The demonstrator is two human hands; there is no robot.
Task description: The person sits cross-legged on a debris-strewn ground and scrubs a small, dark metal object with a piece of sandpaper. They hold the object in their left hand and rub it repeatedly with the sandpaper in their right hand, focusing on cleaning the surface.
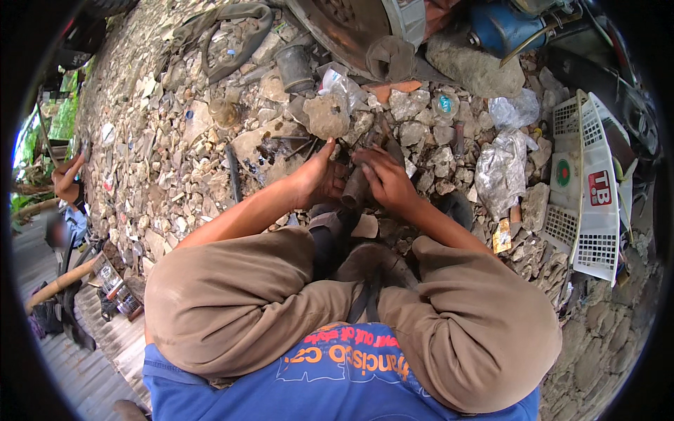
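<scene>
Over the stony ground in front of my bent knees, my right hand [385, 179] is closed over a short, thick brown cylinder [354, 191]. Its blunt end points back toward me; I cannot tell whether it is wood or rusty metal. Beside it on the left is my left hand [319, 177], thumb raised and fingers apart, close to the cylinder. Just beyond the hands sits a rounded pale stone [327, 116]. Left of that lies a flat stone [263, 151] with dark, wet-looking stains and thin dark rods on it.
A white plastic crate [586, 189] leans at the right. Crumpled clear plastic [502, 172], a grey can [295, 68], a dark strip [233, 173] and a large basin [337, 28] surround the work spot. A blue metal tank [498, 29] stands far right. Another person [69, 186] is at far left.
</scene>
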